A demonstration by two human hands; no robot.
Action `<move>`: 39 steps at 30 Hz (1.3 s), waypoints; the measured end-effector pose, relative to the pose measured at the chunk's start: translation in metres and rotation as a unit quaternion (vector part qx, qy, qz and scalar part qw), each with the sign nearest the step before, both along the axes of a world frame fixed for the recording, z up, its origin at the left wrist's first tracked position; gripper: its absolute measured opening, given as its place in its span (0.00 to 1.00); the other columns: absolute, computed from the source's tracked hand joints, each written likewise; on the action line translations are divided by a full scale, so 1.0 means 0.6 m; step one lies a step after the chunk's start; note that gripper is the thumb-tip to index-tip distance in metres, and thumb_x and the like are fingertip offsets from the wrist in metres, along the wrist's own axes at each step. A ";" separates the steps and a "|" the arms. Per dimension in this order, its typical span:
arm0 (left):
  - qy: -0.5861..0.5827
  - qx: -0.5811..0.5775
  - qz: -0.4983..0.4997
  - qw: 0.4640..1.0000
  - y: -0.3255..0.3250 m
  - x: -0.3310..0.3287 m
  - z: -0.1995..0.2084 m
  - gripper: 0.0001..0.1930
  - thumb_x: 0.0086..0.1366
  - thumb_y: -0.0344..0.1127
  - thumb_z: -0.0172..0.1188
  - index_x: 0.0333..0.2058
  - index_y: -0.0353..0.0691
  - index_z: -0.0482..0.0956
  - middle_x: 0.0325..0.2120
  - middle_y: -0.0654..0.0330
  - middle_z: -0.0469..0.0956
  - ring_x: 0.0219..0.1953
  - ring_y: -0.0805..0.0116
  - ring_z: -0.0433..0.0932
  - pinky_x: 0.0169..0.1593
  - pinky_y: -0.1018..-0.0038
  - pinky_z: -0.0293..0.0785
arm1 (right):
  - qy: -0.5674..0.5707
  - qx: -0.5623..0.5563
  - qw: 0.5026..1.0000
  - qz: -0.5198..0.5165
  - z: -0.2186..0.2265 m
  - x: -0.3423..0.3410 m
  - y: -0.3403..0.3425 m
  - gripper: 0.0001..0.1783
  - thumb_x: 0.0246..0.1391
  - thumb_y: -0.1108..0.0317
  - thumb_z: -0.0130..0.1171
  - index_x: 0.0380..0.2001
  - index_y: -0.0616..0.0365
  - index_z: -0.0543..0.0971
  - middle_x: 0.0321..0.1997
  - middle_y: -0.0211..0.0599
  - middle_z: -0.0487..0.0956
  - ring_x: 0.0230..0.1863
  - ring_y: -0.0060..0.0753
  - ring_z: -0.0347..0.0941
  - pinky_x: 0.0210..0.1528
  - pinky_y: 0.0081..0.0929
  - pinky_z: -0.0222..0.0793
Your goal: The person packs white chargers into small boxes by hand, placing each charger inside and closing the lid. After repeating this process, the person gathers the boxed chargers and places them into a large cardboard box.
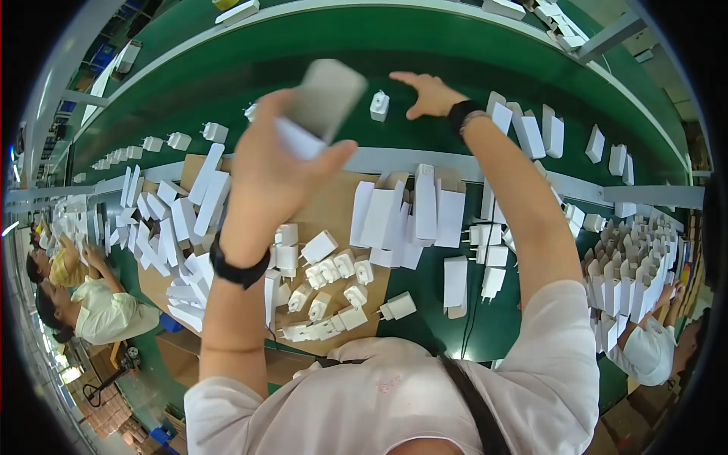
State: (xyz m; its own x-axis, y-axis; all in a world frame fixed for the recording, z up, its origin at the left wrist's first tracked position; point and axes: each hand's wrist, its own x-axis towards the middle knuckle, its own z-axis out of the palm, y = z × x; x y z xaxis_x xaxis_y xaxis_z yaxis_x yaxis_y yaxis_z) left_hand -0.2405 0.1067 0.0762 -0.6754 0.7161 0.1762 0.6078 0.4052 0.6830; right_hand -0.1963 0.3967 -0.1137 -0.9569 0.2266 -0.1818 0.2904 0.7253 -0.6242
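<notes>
My left hand (277,163) is wrapped round a small white carton (322,95), lifted over the near edge of the green belt and blurred by motion. The carton's grey-brown side faces up; I cannot tell whether anything is inside it. Over the belt to the right, my right hand (434,95) has thumb and forefinger spread, with nothing between them. Just left of those fingertips, apart from them, a white charger plug (379,106) stands on the belt. Below my hands lie a loose group of white charger plugs (324,269) on brown cardboard and several white cartons (383,216).
White plugs (179,141) line the green belt (250,64) on the left; white cartons (528,135) stand on it at right. A pile of cartons (182,220) lies left. Packed upright cartons (629,265) fill the right side. Co-workers (102,307) sit at both sides.
</notes>
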 end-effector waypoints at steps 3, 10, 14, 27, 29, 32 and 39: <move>-0.160 0.013 0.084 0.983 -0.062 -0.008 -0.001 0.34 0.41 0.41 0.69 0.45 0.31 0.66 0.33 0.50 0.75 0.35 0.62 0.75 0.36 0.72 0.71 | -0.046 0.048 0.997 -0.037 -0.038 -0.017 -0.039 0.39 0.29 0.64 0.68 0.51 0.37 0.69 0.59 0.50 0.59 0.59 0.58 0.49 0.60 0.46 0.47; -0.031 0.027 0.135 0.990 -0.113 0.020 -0.076 0.32 0.38 0.40 0.71 0.40 0.28 0.69 0.32 0.48 0.75 0.34 0.54 0.74 0.38 0.69 0.70 | 0.128 -0.193 0.972 -0.044 0.109 0.004 -0.090 0.16 0.34 0.67 0.61 0.27 0.55 0.67 0.28 0.32 0.71 0.30 0.23 0.66 0.33 0.19 0.63; 0.052 0.037 0.116 0.991 -0.094 0.054 -0.100 0.32 0.37 0.39 0.72 0.40 0.30 0.68 0.33 0.47 0.72 0.37 0.50 0.71 0.40 0.64 0.68 | 0.192 -0.408 0.890 -0.062 0.286 0.097 -0.216 0.09 0.48 0.73 0.53 0.34 0.57 0.67 0.34 0.39 0.75 0.36 0.27 0.73 0.31 0.19 0.70; -0.005 0.146 0.030 0.989 -0.062 0.153 -0.093 0.32 0.38 0.35 0.71 0.40 0.32 0.64 0.33 0.49 0.69 0.36 0.51 0.68 0.38 0.63 0.66 | 0.301 -0.199 0.929 -0.083 0.331 0.189 -0.337 0.23 0.37 0.72 0.67 0.40 0.62 0.71 0.41 0.35 0.75 0.41 0.27 0.72 0.40 0.20 0.69; -0.021 0.154 0.025 0.987 -0.062 0.156 -0.085 0.32 0.38 0.36 0.71 0.40 0.31 0.64 0.33 0.48 0.69 0.36 0.51 0.68 0.37 0.63 0.66 | 0.300 -0.192 0.931 -0.075 0.314 0.199 -0.342 0.22 0.37 0.70 0.67 0.39 0.59 0.72 0.44 0.37 0.74 0.43 0.27 0.71 0.41 0.22 0.68; -0.054 0.170 0.034 0.983 -0.065 0.149 -0.082 0.32 0.38 0.37 0.71 0.40 0.31 0.63 0.33 0.47 0.70 0.36 0.50 0.69 0.37 0.63 0.67 | 0.292 -0.048 0.955 -0.033 0.317 0.208 -0.335 0.22 0.38 0.68 0.67 0.39 0.58 0.73 0.46 0.38 0.74 0.47 0.28 0.69 0.44 0.24 0.66; -0.012 0.221 0.014 0.975 -0.045 0.132 -0.084 0.34 0.37 0.38 0.71 0.41 0.31 0.62 0.34 0.44 0.69 0.38 0.48 0.68 0.41 0.61 0.66 | 0.178 -0.403 0.892 -0.102 0.290 0.187 -0.343 0.43 0.39 0.76 0.63 0.59 0.50 0.54 0.39 0.38 0.74 0.37 0.23 0.70 0.37 0.19 0.66</move>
